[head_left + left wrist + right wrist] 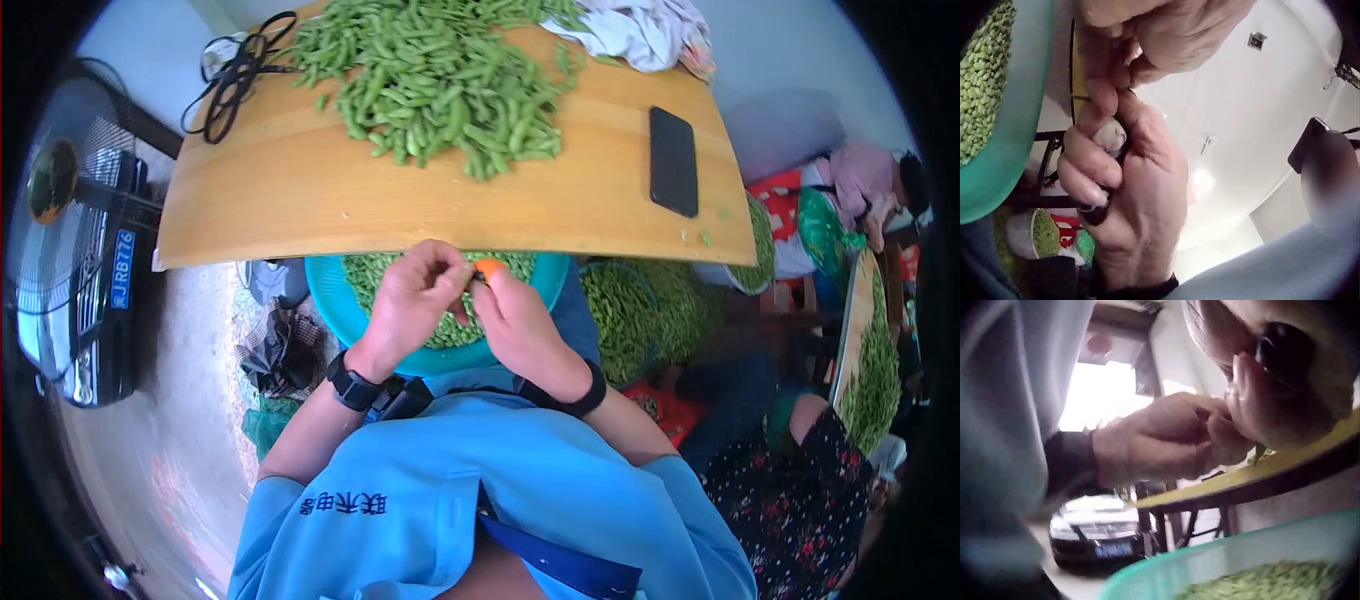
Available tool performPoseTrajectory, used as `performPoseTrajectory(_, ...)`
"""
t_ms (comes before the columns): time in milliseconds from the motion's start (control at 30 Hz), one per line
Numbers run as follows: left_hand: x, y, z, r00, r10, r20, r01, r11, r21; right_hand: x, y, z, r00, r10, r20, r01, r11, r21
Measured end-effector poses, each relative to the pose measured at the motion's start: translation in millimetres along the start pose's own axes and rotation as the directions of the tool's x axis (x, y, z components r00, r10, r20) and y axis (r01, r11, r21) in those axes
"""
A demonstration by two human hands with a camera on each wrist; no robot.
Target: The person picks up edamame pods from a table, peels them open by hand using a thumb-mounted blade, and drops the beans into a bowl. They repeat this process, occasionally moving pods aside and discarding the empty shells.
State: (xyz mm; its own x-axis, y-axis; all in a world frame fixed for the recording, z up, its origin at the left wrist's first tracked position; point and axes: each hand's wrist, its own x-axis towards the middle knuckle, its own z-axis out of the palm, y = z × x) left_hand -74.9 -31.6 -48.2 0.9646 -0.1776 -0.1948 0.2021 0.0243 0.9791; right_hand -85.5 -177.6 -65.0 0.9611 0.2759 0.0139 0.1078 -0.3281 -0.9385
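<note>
Both hands meet over a teal basin (pixel 318 310) of shelled green soybeans (pixel 455 334). The left hand (pixel 418 298) pinches with thumb and forefinger against the right fingertips. At that meeting point a thin green bit of a soybean pod (pixel 1260 452) peeks out, mostly hidden by fingers. The right hand (pixel 522 322) curls its fingers round a small dark object with a whitish end (pixel 1110 134); its kind cannot be told. An orange piece (pixel 489 268) shows at the right forefinger in the head view.
A wooden table (pixel 280 205) edges the basin, bearing a heap of soybean pods (pixel 450 95), a phone (pixel 673 160), a black strap (pixel 235 80) and a cloth (pixel 640 30). A fan (pixel 60 190) and car stand left. More pods (pixel 640 310) and another person (pixel 790 490) are at right.
</note>
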Motion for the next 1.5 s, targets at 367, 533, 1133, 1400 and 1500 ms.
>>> performPoseTrajectory(367,-1,22,-27,0.937,0.227,0.264,-0.337,0.783,0.522,-51,24,-83,0.974,-0.079,-0.213,-0.018,0.908,-0.419)
performPoseTrajectory(533,23,35,-4,0.984,0.155,0.088,-0.179,0.854,0.489,-58,27,-83,0.935,0.268,-0.231,-0.253,0.963,0.09)
performPoseTrajectory(1133,8,-10,5,0.996,-0.094,0.007,0.091,0.944,-0.318,4,20,-15,0.98,0.171,-0.106,-0.139,0.956,0.258)
performPoseTrajectory(1400,-2,-8,11,0.993,0.086,-0.077,-0.098,0.981,-0.165,1,6,-1,0.971,0.073,-0.23,-0.007,0.962,0.273)
performPoseTrajectory(1500,-6,-6,12,0.969,0.237,-0.067,-0.234,0.971,0.054,-1,5,1,0.964,0.022,-0.263,0.042,0.971,0.235)
